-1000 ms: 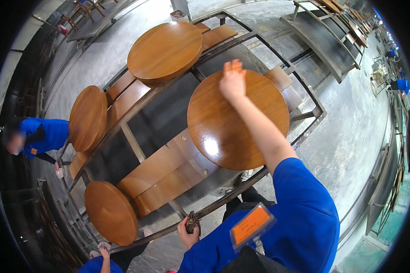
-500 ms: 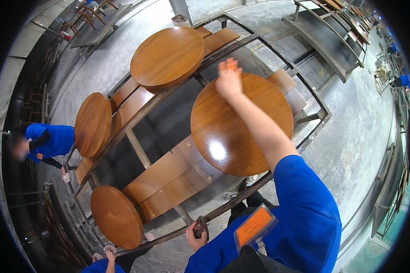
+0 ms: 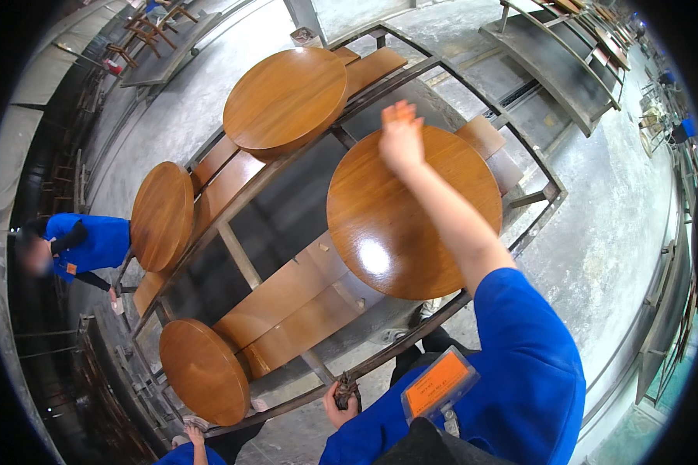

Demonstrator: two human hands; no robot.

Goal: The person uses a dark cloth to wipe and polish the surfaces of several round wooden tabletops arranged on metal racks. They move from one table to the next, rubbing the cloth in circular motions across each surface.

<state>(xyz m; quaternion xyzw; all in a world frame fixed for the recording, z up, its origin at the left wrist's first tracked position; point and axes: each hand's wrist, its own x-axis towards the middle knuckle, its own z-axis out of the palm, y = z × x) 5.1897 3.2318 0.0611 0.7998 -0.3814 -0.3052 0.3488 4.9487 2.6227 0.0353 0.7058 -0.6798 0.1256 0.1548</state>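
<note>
A round, glossy brown wooden tabletop [image 3: 442,209] lies in front of me on a dark metal frame rack. Across it reaches my right arm, and my right hand [image 3: 402,143] is at its far left edge. The fingers are stretched past the rim, with orange-tinted tips; nothing shows in them, and whether the palm touches the wood I cannot tell. Low in the view, my left hand [image 3: 340,407] is closed round a dark brown crumpled rag [image 3: 348,394], beside the near rail of the rack.
Further round tabletops rest on the rack: one at the far side [image 3: 287,97], one at the left [image 3: 161,215], one at the near left [image 3: 204,372]. Bare boards [image 3: 287,302] span the rack. Co-workers in blue stand at the left [image 3: 89,242] and lower left [image 3: 198,453]. Another rack [image 3: 551,70] stands far right.
My right hand has shifted slightly right and nearer along the tabletop's far edge. My left hand still grips the rag. The whole view has moved a little.
</note>
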